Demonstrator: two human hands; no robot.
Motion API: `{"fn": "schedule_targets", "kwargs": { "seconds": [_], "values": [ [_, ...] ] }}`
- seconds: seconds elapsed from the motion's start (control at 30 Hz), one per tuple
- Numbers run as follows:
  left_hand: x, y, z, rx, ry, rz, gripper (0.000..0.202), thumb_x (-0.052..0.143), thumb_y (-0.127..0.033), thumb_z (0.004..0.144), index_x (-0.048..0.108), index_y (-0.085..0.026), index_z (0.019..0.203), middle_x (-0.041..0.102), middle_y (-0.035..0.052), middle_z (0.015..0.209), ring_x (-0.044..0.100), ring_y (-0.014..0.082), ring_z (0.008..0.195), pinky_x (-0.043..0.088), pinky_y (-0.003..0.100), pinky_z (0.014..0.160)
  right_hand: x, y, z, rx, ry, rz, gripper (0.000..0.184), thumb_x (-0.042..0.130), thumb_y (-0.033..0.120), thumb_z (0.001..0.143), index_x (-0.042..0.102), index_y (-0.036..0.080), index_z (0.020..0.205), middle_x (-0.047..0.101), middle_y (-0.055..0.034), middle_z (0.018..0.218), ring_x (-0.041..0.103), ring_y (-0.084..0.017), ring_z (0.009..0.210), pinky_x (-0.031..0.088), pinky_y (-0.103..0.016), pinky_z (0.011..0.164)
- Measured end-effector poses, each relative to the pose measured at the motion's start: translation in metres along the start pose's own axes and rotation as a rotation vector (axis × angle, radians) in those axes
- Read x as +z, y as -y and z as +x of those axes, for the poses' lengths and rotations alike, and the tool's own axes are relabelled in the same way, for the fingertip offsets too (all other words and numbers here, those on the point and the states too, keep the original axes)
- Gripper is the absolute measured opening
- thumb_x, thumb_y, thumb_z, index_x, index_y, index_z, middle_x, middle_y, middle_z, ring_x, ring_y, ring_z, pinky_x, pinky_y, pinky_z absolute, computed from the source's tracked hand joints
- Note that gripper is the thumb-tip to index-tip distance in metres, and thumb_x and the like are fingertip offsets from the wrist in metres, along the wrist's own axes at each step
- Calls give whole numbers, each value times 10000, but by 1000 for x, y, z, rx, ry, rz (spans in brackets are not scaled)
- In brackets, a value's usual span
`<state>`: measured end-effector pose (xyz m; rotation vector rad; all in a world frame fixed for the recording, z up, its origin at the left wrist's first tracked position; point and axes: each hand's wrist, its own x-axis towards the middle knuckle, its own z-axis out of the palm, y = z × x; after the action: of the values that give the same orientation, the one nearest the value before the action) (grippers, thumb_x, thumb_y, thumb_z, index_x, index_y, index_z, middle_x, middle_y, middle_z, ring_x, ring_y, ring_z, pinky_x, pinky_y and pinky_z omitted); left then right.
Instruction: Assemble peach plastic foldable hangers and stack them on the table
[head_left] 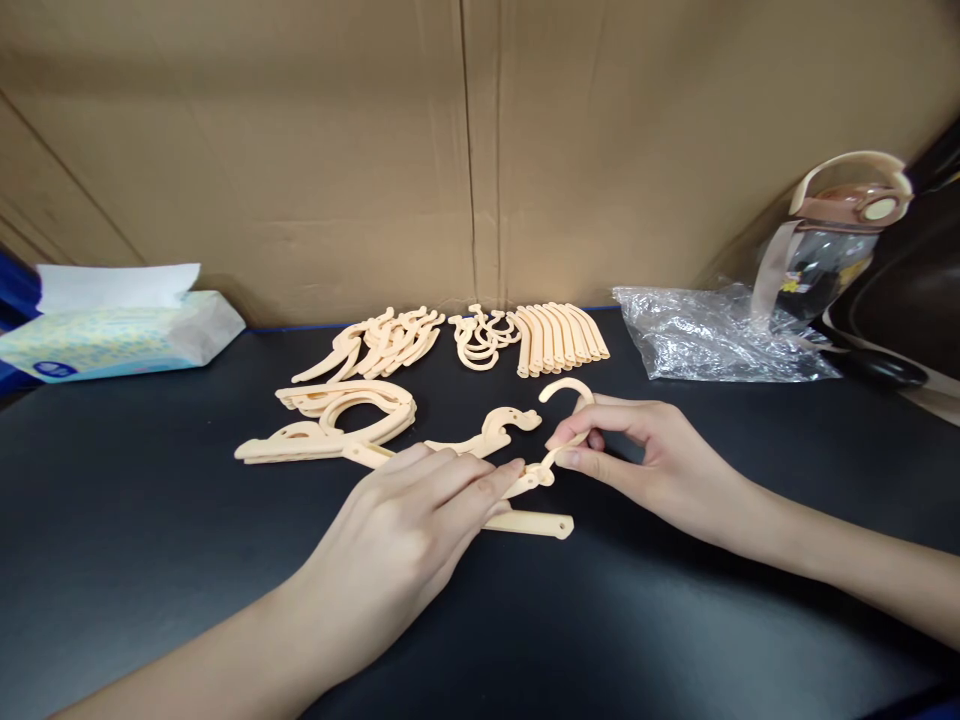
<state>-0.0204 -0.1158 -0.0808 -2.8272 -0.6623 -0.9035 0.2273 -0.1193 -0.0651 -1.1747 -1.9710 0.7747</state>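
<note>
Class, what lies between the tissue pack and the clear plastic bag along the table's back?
In the head view, left to right: a pile of notched cream pieces, several hooks, and a row of curved bars.

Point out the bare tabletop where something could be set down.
The tabletop is bare between the tissue pack and left forearm, between the plastic bag and right forearm, and between both forearms. It is crowded around the left hand and right hand, and beyond, among beige pieces.
</note>
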Motion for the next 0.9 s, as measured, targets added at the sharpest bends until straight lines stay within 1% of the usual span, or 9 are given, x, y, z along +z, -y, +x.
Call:
{"fn": "schedule_targets", "kwargs": {
  "seconds": [0.27,0.47,0.63,0.7,0.8,0.9],
  "values": [
    [2,3,-3,-13,-9,-30,275,420,-145,1054,609,-128,1253,710,29,1023,635,147,907,450,284,813,0,0,1,-3,12,-10,91,662,284,917,720,231,872,658,34,808,531,-105,709,443,-235,669],
    [2,2,-1,-13,-17,-65,262,436,-145,1050,620,-119,1234,714,34,1019,636,140,917,457,273,812,1,1,0,2,10,10,83,665,279,917,718,233,872,654,39,803,531,-99,706,445,-227,674],
    [2,2,-3,-22,-7,-81,271,451,-144,1045,608,-130,1266,712,32,1036,630,141,933,461,271,822,1,1,-1,-5,11,6,74,666,269,915,717,231,878,661,40,810,532,-99,706,445,-224,672],
    [3,3,-3,-17,-21,-80,272,444,-144,1047,607,-132,1264,714,32,1040,632,140,937,464,272,825,1,1,-2,-8,9,5,74,665,266,916,716,229,877,663,38,811,534,-99,706,446,-224,671],
    [4,4,-4,-6,-27,-74,270,430,-146,1052,610,-125,1253,723,38,1031,646,138,924,476,274,812,2,1,-2,-13,6,-3,75,664,263,917,715,227,877,663,32,811,538,-103,708,447,-228,674],
    [3,3,-3,-26,-18,-75,269,436,-164,1051,616,-140,1250,733,47,1028,663,151,917,501,287,797,2,2,-1,-12,6,-8,85,658,264,922,714,221,876,663,22,805,541,-111,704,449,-239,671]
  ]
}}
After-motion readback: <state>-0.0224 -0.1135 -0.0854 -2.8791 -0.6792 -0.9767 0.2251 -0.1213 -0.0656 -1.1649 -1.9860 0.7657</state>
